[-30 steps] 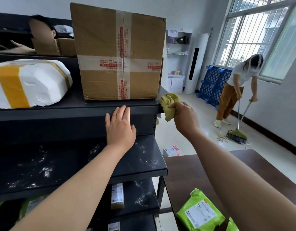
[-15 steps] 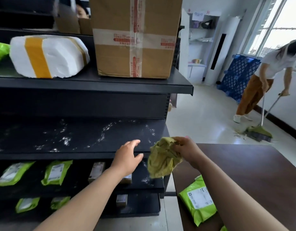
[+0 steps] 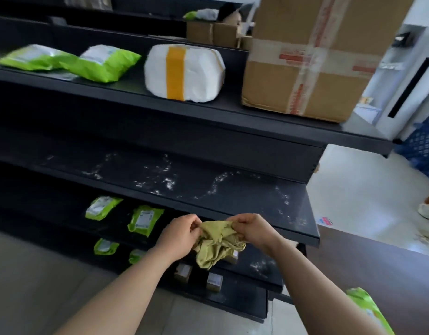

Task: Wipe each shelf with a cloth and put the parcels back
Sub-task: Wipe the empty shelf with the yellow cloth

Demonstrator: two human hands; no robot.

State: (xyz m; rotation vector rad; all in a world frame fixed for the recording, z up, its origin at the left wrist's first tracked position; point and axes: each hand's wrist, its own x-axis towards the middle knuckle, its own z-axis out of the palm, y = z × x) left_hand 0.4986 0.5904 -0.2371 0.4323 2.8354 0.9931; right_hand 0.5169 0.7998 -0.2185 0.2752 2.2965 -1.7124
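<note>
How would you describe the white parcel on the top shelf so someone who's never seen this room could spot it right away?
Find the black shelving unit's top shelf, which carries a tall taped cardboard box at its right end. Directly left of that box sits the white parcel, rounded and lumpy. Unlike the flat green mailers further left, it is bulky white wrap with one broad yellow tape band around it.

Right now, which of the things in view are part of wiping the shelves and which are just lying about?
Part of the job:
cloth, held by left hand and right hand
dusty shelf
white parcel
cardboard box

Lying about:
brown table
blue crate
</note>
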